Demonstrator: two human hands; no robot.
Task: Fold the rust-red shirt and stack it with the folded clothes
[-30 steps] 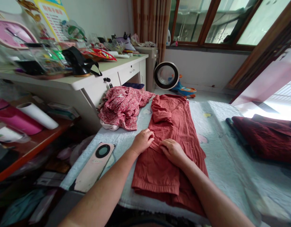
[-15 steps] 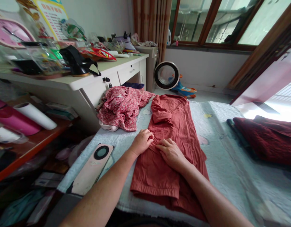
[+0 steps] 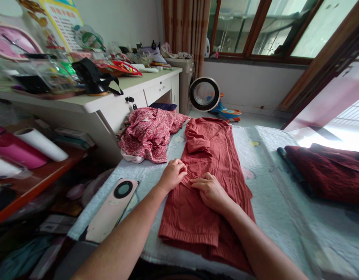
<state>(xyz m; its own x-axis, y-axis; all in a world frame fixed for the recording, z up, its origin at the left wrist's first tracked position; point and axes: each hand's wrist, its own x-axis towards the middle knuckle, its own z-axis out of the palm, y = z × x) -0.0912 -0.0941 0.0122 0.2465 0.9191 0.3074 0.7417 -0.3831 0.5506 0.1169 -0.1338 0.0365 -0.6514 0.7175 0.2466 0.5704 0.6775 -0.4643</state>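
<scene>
A rust-red garment lies lengthwise on the light blue bed cover. One part is folded over at its upper left, and a gathered elastic edge shows near me. My left hand is at the garment's left edge, fingers curled in a pinch on the fabric. On the middle of the garment rests my right hand, its fingers stretched out over the cloth and holding nothing. A small gap of red fabric separates the two hands. The underside of the garment is hidden.
A crumpled pink patterned cloth lies beyond my left hand. A pale phone is at the bed's left edge. Dark red folded fabric sits at right. A cluttered desk and a shelf border the left side.
The whole view has shifted very slightly. Both hands stay in nearly the same places on the garment, which keeps its shape.
</scene>
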